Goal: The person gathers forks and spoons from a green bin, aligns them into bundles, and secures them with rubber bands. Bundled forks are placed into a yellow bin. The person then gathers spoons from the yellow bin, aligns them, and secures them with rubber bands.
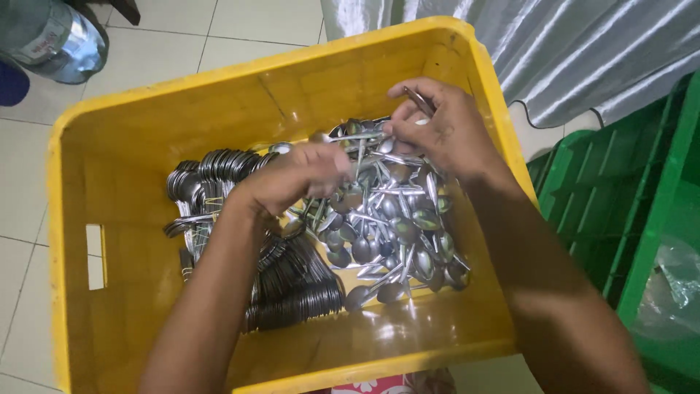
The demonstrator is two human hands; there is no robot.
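A big yellow plastic crate [124, 146] stands on the tiled floor and holds metal spoons. Several loose spoons [394, 233] lie in a heap on its right side. Bundled stacks of spoons [292, 288] lie in rows on its left side. My left hand [292, 175] is blurred over the middle of the crate, fingers closed on spoon handles at the top of the loose heap. My right hand [441, 128] is above the back of the heap and pinches a spoon handle between thumb and fingers.
A green plastic crate [620, 197] with a clear plastic bag inside stands at the right. Grey shiny cloth [583, 51] hangs at the back right. A large clear water bottle [51, 36] lies on the floor tiles at the top left.
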